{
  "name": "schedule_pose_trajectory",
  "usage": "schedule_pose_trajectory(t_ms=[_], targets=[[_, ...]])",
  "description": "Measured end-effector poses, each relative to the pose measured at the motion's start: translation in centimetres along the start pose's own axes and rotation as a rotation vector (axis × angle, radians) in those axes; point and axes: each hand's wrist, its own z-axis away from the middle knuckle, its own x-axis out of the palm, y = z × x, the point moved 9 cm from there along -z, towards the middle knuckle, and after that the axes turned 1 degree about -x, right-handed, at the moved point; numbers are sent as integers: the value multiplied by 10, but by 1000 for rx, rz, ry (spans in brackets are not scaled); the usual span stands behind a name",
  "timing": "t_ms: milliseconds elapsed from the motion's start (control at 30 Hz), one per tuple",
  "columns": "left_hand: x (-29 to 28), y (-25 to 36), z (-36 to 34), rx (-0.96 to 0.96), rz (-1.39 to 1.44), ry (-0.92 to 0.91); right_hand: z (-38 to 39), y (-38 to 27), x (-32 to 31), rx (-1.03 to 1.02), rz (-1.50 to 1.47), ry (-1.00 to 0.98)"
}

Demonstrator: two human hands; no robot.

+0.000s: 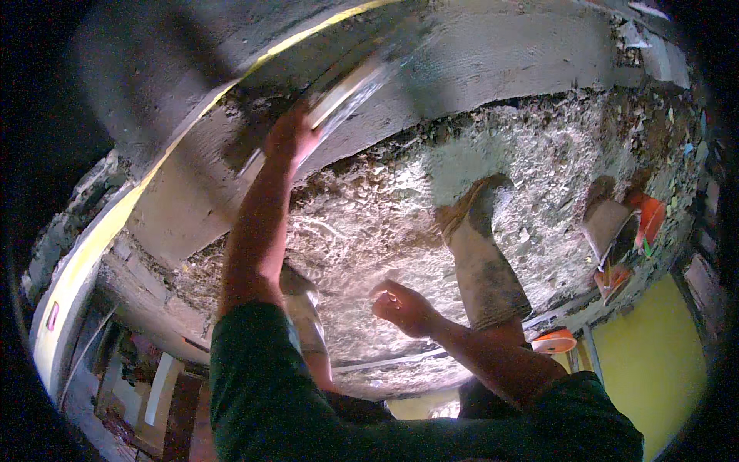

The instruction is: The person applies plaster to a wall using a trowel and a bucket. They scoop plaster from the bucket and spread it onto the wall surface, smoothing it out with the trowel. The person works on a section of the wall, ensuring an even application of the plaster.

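Observation:
My left hand (pixel 292 140) is closed around a long, pale, straight-edged bar (pixel 350 94), which looks like a plasterer's straightedge. Motion smears its far end. The bar lies along a band of smooth grey mortar (pixel 185 208), slanting toward the upper right. Lower down, my right hand (pixel 406 309) hangs in front of my body above the rough ground. Its fingers are curled in, and nothing shows in them.
Rubble-strewn ground (pixel 369 200) lies around my feet, where my right boot (pixel 485 254) stands. A yellow strip (pixel 165 154) curves along the left. At the right are a grey-and-orange object (pixel 650 219) and an orange round thing (pixel 554 341), near a yellow-green wall (pixel 650 354).

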Motion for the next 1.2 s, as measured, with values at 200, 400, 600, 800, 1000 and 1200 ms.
schedule_pose_trajectory(t_ms=[200,400,600,800,1000,1200], targets=[[-21,-92,118,-48,6,7,5,7,-6,83,178,51],[-63,29,195,-62,-7,235,20,-60,-71,-68,385,435],[-69,150,249,-272,610,550,47,-161,-105,-184,499,423],[-19,289,198,-279,2263,522,44,-208,-180,22,1029,424],[21,244,194,-378,1633,490,-41,-197,-153,-69,754,246],[71,201,276,-668,1652,325,-156,-144,-72,-83,1444,25]])
